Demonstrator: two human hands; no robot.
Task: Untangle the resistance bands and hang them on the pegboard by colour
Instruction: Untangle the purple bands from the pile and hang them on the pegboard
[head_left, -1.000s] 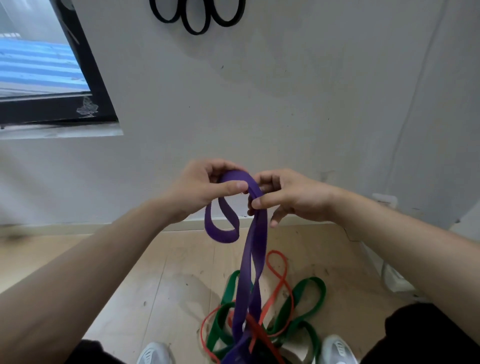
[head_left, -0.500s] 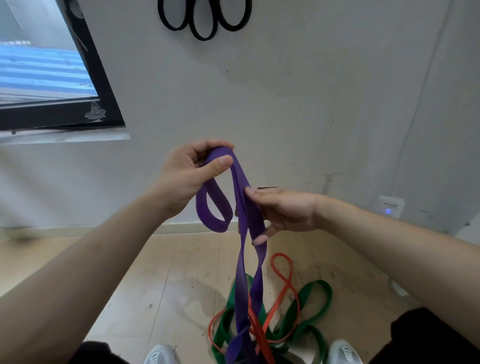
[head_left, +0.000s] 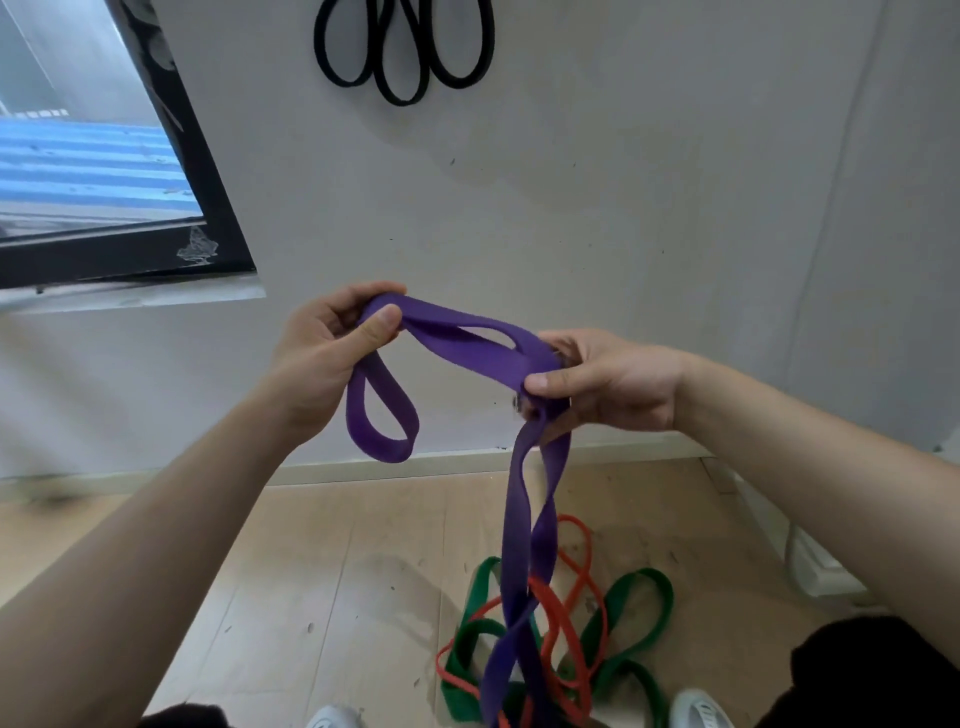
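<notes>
A wide purple band (head_left: 462, 338) is stretched between both hands at chest height. My left hand (head_left: 324, 353) pinches its upper end, and a short loop hangs below that hand. My right hand (head_left: 597, 382) grips the band further along; from there two twisted purple strands drop to the floor. They run into a tangle of green bands (head_left: 634, 608) and thin orange bands (head_left: 571, 613) lying between my feet. Three black bands (head_left: 402, 49) hang on the white wall above.
A dark-framed window (head_left: 171, 197) sits at the left of the wall. The floor is light wood (head_left: 322, 571). A white box with a cable (head_left: 826, 571) stands at the right by the wall. My shoes (head_left: 698, 709) show at the bottom edge.
My hands have pulled apart, the right one sliding rightward along the purple band, so the band now spans level between them instead of hanging straight down.
</notes>
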